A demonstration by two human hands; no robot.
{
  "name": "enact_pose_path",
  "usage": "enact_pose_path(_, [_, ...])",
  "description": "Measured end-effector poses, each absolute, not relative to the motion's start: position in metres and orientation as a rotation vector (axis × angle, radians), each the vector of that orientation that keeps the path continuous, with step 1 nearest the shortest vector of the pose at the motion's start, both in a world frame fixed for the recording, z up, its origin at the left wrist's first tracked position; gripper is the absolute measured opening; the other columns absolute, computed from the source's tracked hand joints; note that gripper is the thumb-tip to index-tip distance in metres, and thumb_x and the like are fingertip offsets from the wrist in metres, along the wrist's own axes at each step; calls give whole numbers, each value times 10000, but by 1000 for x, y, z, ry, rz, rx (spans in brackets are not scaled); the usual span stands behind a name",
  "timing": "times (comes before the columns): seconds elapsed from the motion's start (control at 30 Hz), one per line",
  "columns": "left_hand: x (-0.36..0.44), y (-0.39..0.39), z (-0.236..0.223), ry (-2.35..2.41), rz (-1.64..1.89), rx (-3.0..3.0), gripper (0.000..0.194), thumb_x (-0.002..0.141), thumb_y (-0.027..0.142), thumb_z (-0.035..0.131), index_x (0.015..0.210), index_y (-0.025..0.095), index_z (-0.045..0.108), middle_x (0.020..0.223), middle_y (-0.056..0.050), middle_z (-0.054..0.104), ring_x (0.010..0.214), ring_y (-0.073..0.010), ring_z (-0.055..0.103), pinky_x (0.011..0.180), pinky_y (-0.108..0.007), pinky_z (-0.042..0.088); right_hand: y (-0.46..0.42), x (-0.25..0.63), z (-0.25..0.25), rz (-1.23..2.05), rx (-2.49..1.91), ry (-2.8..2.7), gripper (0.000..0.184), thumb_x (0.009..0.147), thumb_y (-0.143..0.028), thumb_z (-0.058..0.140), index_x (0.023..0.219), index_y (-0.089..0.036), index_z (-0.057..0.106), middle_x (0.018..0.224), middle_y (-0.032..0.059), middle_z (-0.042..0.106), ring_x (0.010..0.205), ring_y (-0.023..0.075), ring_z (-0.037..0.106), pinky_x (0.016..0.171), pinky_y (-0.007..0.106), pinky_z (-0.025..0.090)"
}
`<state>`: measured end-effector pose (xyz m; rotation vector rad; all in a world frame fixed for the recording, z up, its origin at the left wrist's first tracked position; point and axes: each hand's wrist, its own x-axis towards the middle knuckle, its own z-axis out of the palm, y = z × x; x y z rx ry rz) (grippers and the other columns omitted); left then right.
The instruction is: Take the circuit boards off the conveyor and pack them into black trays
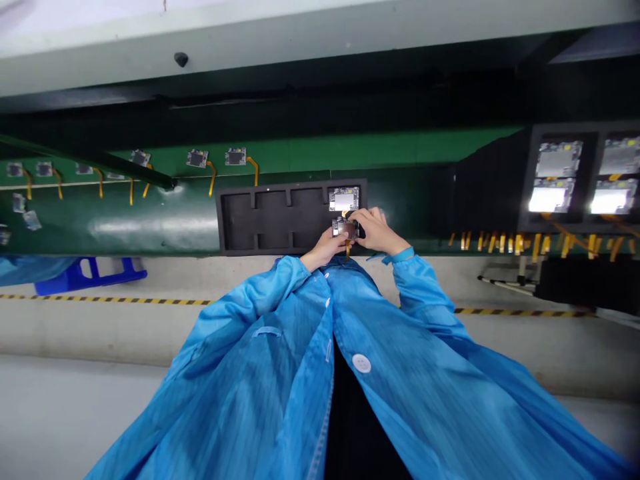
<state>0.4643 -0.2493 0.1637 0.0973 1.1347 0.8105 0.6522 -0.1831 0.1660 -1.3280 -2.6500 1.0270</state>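
A small circuit board [343, 229] with an orange ribbon cable [348, 248] is held between both my hands, low over the right end of a black compartment tray [224, 227]. My left hand [324, 249] pinches its lower left side with the thumb on top. My right hand [376, 231] curls over its right edge, thumb and forefinger on the board. Whether the board rests on the tray floor is hidden by my fingers. Just above it, a second circuit board [345, 199] with a silver plate lies in the tray's upper right compartment.
Several boards with orange ribbons, including one board [235, 157], lie along the green bench [410, 193] to the left. At right, stacked black trays [534, 167] hold boards, with ribbons hanging out. A metal shelf edge [300, 43] crosses above. A blue plastic stool [90, 277] stands below left.
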Motion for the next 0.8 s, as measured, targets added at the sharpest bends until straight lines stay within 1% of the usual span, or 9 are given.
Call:
enact_pose_path(0.13, [463, -254, 166, 1067, 783, -1, 229, 839, 67, 860, 1001, 143, 717, 939, -74, 792, 945, -187, 784, 1102, -406, 539, -182, 654, 163, 964, -1328, -2691, 545, 818, -236, 741, 1353, -234, 637, 1402, 154, 651, 1172, 390, 501, 952, 503, 451])
enact_pose_path(0.2, [461, -261, 171, 1043, 751, -48, 195, 850, 70, 851, 954, 144, 703, 937, -81, 794, 946, -181, 787, 1099, -395, 548, -184, 654, 160, 924, -1341, -2698, 539, 821, -227, 735, 1352, -232, 640, 1386, 157, 660, 1168, 393, 506, 943, 505, 457])
enact_pose_path(0.33, [436, -284, 193, 1015, 670, -40, 273, 828, 132, 892, 987, 170, 673, 994, -97, 817, 893, -194, 808, 1007, -393, 609, -189, 656, 156, 846, -1375, -2689, 519, 828, -155, 670, 1343, -220, 657, 1417, 159, 653, 1180, 392, 519, 933, 508, 470])
enact_pose_path(0.47, [363, -282, 218, 1015, 709, 278, 357, 777, 289, 939, 1040, 172, 729, 1030, -128, 820, 869, -216, 804, 852, -338, 637, -195, 658, 150, 813, -1423, -2626, 531, 838, -140, 639, 1358, -239, 669, 1487, 152, 617, 1208, 401, 525, 930, 526, 483])
enact_pose_path(0.53, [309, -256, 222, 1164, 896, 441, 287, 801, 321, 893, 983, 177, 723, 974, -98, 801, 836, -191, 778, 798, -301, 623, -198, 658, 147, 808, -1458, -2586, 525, 838, -151, 653, 1353, -250, 679, 1514, 150, 600, 1216, 406, 526, 941, 544, 484])
enact_pose_path(0.6, [254, -215, 213, 1414, 1098, 562, 186, 846, 289, 813, 918, 189, 675, 919, -59, 761, 796, -163, 737, 768, -279, 598, -201, 657, 147, 805, -1503, -2555, 499, 838, -157, 670, 1328, -249, 693, 1516, 152, 599, 1218, 408, 528, 953, 556, 484])
enact_pose_path(0.67, [207, -165, 194, 1696, 1165, 668, 147, 848, 210, 764, 874, 198, 619, 865, -31, 705, 817, -162, 704, 789, -276, 579, -203, 656, 148, 804, -1551, -2536, 473, 838, -152, 679, 1302, -245, 701, 1497, 154, 615, 1216, 406, 533, 957, 558, 485])
enact_pose_path(0.7, [188, -141, 183, 1829, 1147, 717, 161, 839, 176, 753, 868, 201, 597, 874, -31, 688, 874, -179, 701, 837, -293, 575, -204, 655, 150, 805, -1576, -2531, 463, 841, -148, 679, 1293, -244, 704, 1488, 154, 624, 1213, 404, 535, 957, 559, 486])
enact_pose_path(0.8, [157, -78, 149, 2160, 881, 824, 284, 777, 102, 793, 909, 200, 560, 1082, -98, 692, 1195, -286, 663, 1089, -402, 500, -207, 650, 155, 805, -1652, -2508, 444, 854, -135, 669, 1281, -248, 715, 1484, 148, 646, 1195, 394, 545, 958, 562, 485])
